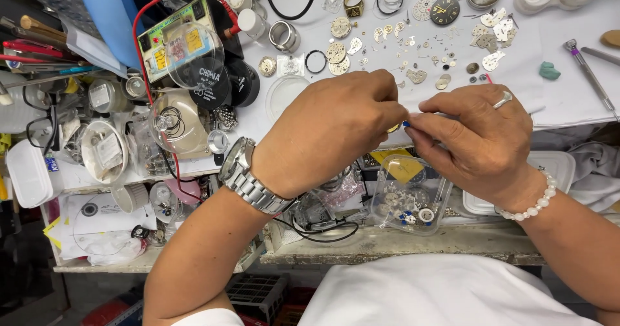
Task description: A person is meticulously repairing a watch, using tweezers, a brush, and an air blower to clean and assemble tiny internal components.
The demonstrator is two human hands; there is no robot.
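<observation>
A clear plastic box (pixel 408 193) (small watch parts inside) lies below both hands (pixel 400 132), whose fingers pinch a tiny brass part (pixel 394 127).

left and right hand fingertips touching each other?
Touching. The head view shows the left hand and the right hand meeting fingertip to fingertip around a small brass-coloured part, with no gap showing between them.
</observation>
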